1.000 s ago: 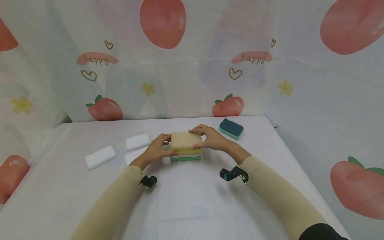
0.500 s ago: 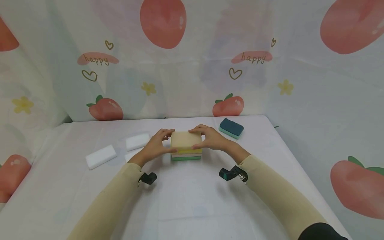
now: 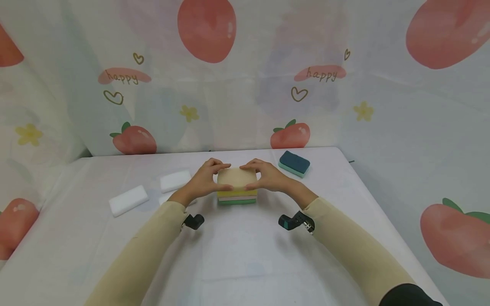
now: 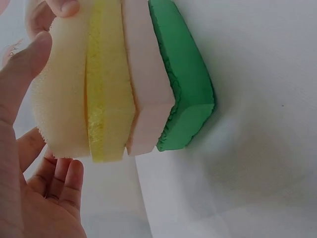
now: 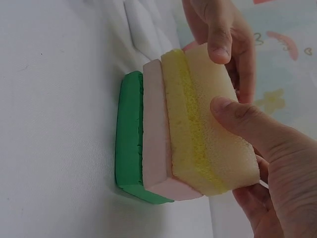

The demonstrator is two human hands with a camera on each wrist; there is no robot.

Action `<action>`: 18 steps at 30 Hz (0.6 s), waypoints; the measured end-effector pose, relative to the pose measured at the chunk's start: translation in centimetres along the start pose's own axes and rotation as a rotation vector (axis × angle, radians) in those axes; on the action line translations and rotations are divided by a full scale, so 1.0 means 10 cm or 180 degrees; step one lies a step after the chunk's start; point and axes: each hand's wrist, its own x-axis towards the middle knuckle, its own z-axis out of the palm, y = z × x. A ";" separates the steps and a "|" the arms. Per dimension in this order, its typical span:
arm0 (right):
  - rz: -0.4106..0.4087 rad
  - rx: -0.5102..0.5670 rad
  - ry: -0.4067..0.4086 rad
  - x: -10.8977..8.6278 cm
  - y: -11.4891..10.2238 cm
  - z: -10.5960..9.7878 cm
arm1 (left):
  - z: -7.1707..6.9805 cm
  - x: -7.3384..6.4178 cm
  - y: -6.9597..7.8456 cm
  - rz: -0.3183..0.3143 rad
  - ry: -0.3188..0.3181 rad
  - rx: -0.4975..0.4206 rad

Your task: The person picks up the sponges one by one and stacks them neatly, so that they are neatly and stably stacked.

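Note:
A stack of sponges stands on the table: a green sponge (image 3: pixel 237 202) at the bottom, a pale pink one (image 4: pixel 146 74) on it, then a yellow sponge (image 4: pixel 111 89), and a cream sponge (image 3: pixel 236 178) on top. From the left side my left hand (image 3: pixel 204 179) holds the cream sponge, thumb at its front and fingers at its back. My right hand (image 3: pixel 273 176) grips the same sponge from the right, likewise with thumb in front and fingers behind. The right wrist view shows both thumbs at the cream sponge, and the layers lie roughly in line.
Left of the stack lie white sponge blocks: one farther left (image 3: pixel 128 200), one toward the back (image 3: pixel 175 181), and one partly hidden (image 3: pixel 165 197) behind my left arm. A dark blue and mint sponge (image 3: pixel 294 163) rests at the back right. A printed cloth backdrop rises behind the table.
My left hand has slid right along the cream sponge, from its left edge to farther over it. My right hand and the stack have hardly moved.

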 end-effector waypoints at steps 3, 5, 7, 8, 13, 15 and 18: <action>-0.0022 -0.0013 -0.0007 0.00 0.00 0.00 | 0.02 -0.01 0.00 -0.0004 0.0017 -0.0002; -0.0023 -0.0023 -0.0005 -0.01 0.01 0.01 | 0.03 -0.01 -0.01 -0.0005 0.0029 -0.0020; -0.0021 -0.0007 0.0002 -0.01 0.01 0.00 | 0.04 -0.01 -0.02 0.0014 0.0043 -0.0034; -0.0015 0.0005 0.0009 -0.02 0.01 0.00 | 0.04 -0.01 -0.03 0.0022 0.0049 -0.0041; -0.0015 0.0039 0.0046 -0.03 0.04 0.01 | 0.06 0.00 -0.04 0.0015 0.0057 -0.0021; -0.0012 0.0037 0.0055 -0.03 0.06 0.01 | 0.06 -0.01 -0.04 0.0023 0.0057 -0.0011; 0.0011 0.0044 0.0070 -0.05 0.08 0.00 | 0.06 -0.01 -0.04 0.0021 0.0043 -0.0004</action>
